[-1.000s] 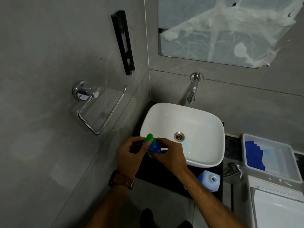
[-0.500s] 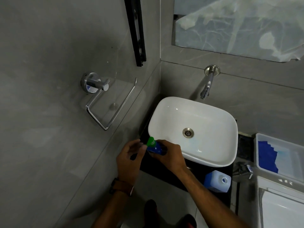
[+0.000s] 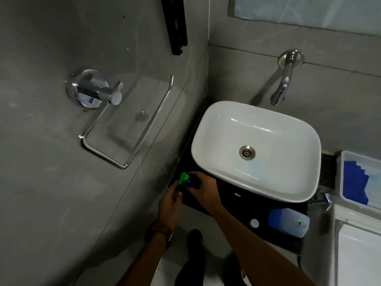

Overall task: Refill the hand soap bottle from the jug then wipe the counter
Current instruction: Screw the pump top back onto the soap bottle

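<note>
Right hand (image 3: pixel 203 187) wraps and mostly hides the blue soap bottle (image 3: pixel 192 182); left hand (image 3: pixel 170 203) half-curled beside its green cap (image 3: pixel 184 177), contact unclear

A white sink (image 3: pixel 255 129) sits on the dark surface, with a round metal drain (image 3: pixel 247 152) in its middle. A shiny tap (image 3: pixel 282 83) sticks out of the grey wall above the far edge of the sink. On the left wall hangs a shiny towel ring (image 3: pixel 125 129). A black bar (image 3: pixel 175 23) is fixed higher up. Past the right edge of the surface stands a white tray (image 3: pixel 342 176) with a blue cloth (image 3: pixel 354 182) inside.
</note>
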